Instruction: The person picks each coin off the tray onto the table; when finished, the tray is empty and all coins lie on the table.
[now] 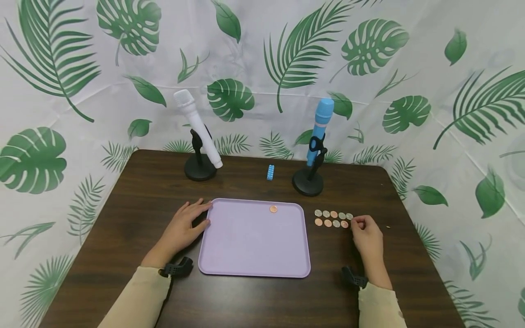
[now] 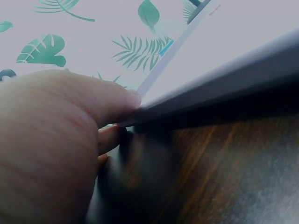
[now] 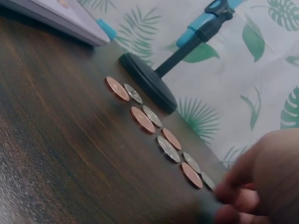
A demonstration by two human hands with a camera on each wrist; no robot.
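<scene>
My left hand rests at the left edge of a lilac tray. In the left wrist view its thumb touches the tray's rim, with other fingers lower down by the side. One copper coin lies in the tray near the far rim. Right of the tray, copper and silver coins lie flat in two short rows. My right hand is at their right end, thumb and forefinger pinching a coin mostly hidden by the fingertips. A silver coin of the far row lies right beside these fingers.
Behind the tray, a white microphone and a blue microphone lean in black stands. A small blue studded block lies between their bases. Leaf-print cloth hangs behind the dark wooden table.
</scene>
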